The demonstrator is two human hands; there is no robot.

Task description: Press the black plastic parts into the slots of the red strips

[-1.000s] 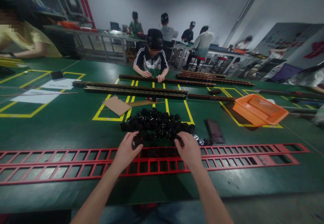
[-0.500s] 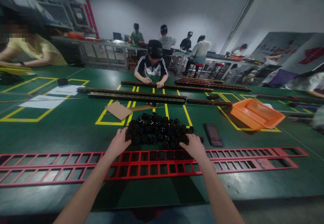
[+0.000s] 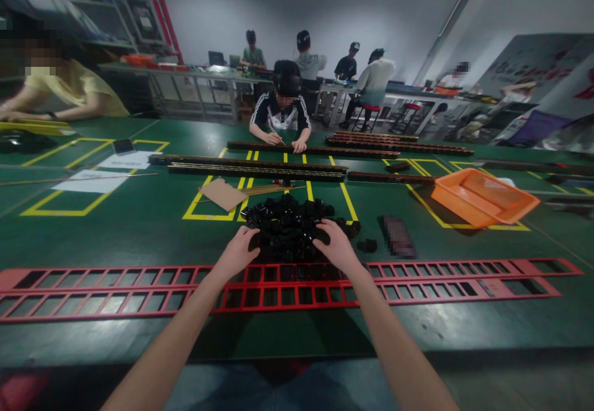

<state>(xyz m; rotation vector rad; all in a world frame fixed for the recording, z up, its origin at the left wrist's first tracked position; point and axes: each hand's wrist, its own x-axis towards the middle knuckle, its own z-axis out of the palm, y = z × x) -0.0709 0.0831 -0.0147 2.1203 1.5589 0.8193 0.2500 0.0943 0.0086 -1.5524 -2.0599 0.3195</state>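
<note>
A pile of small black parts (image 3: 290, 222) lies on the green table, between my two hands. My left hand (image 3: 240, 249) touches the pile's left side, its fingers apart and curved. At the right side, my right hand (image 3: 335, 244) rests against the parts with its fingers spread; some fingertips are hidden among the black pieces. One black piece (image 3: 367, 246) lies apart, right of my right hand. Below the pile two long red slotted frames (image 3: 273, 298) run across the table under my forearms, with black parts in a few slots of the upper one.
Long dark strips (image 3: 250, 169) lie beyond the pile, near a cardboard piece (image 3: 224, 194). An orange basket (image 3: 485, 197) and a blurred dark object (image 3: 398, 236) are at the right. A person (image 3: 281, 111) works across the table; another sits at the left.
Both hands have moved inward, closer together, and the pile is more compact. A black piece now lies separate at the right. The camera view has shifted slightly.
</note>
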